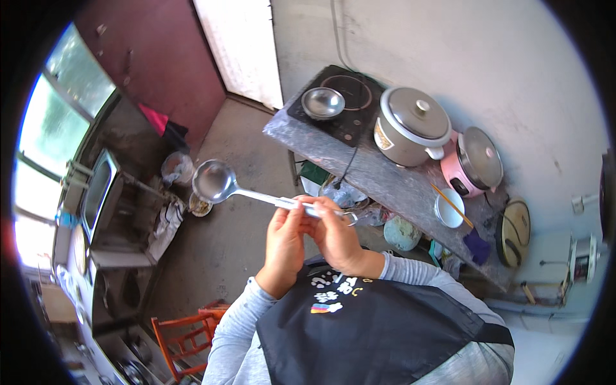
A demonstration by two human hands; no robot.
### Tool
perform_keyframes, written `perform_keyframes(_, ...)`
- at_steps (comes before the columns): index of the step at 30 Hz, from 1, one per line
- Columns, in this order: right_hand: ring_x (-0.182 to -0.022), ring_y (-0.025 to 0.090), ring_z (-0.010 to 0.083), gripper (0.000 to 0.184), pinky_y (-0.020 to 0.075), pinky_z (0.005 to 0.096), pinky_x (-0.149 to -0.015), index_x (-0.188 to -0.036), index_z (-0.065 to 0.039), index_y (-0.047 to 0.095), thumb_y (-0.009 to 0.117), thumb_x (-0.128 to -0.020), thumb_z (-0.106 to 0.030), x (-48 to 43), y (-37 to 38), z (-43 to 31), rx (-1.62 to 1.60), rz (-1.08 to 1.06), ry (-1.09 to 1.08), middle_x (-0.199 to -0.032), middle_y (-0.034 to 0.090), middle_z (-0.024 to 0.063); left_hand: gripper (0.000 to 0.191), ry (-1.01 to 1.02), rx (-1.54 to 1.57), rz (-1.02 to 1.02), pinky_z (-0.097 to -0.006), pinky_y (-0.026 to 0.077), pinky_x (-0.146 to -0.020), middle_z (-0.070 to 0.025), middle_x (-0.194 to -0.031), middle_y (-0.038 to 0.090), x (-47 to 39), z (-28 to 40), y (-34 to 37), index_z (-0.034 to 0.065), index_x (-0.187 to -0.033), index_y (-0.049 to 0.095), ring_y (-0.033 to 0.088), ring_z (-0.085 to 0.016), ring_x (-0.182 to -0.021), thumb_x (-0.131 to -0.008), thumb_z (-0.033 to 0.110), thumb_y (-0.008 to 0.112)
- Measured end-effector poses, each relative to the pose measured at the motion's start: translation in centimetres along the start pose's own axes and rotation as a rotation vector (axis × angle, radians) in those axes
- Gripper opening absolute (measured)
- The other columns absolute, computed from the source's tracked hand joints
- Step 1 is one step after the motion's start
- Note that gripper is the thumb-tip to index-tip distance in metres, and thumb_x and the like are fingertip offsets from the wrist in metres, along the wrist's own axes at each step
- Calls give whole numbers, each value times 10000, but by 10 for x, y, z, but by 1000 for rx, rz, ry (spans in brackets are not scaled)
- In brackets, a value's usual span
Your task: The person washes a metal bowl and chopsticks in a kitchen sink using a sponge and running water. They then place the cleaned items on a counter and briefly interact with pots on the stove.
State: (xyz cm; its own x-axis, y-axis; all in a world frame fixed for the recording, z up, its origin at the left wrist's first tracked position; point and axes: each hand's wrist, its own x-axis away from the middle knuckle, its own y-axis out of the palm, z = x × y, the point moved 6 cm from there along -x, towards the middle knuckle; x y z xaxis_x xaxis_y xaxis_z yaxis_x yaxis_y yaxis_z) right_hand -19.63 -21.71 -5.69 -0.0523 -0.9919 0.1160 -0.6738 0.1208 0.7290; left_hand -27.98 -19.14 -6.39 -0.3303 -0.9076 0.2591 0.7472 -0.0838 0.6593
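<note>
Both my hands hold the handle of a metal ladle (214, 181) in front of my dark apron, its bowl pointing to the left. My left hand (285, 243) and my right hand (336, 236) cannot be told apart by grip: each pinches the handle between thumb and fingers, and they touch or nearly touch. The hooked end of the handle sticks out at the right. A metal bowl (323, 103) rests on the black induction cooktop (347, 135) beyond my hands. Right of it stand a large lidded rice cooker (402, 144) and a smaller pink rice cooker (450, 166).
The stone-like counter (317, 150) runs diagonally at the right, with a pale bowl (445, 214), chopsticks (452, 206) across it and a purple cloth (477, 248). Bags lie underneath. A red wooden chair (185, 341) stands lower left; a sink (98, 192) is at the left.
</note>
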Motion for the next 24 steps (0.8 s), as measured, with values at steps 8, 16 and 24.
perform_keyframes(8, -1069, 558, 140, 406, 464, 274, -907, -1251, -34, 487, 521, -856, 50, -9, -2, -14, 355, -173, -98, -1156, 579, 77, 251, -33, -5, -102, -331, 460, -866, -73, -1047, 614, -22, -1, -18, 27, -1091, 570, 581, -174, -993, -978, 226, 466)
perform_keyframes(16, -762, 642, 165, 503, 508, 280, -692, -1297, -35, 403, 531, -815, 37, 33, -95, -83, 835, 142, -311, -1074, 617, 124, 231, -211, 4, -210, -372, 376, -981, -100, -1140, 608, -52, -20, -18, 48, -1100, 582, 538, -216, -1106, -953, 211, 510)
perform_keyframes(24, -1001, 609, 326, 400, 484, 413, -870, -1173, -9, 548, 598, -788, -105, 189, -315, -197, 1413, 1082, -319, -1092, 621, 195, 237, -308, -21, -358, -355, 414, -970, -101, -1190, 595, -80, -49, 10, 42, -1107, 580, 540, -202, -1127, -967, 213, 495)
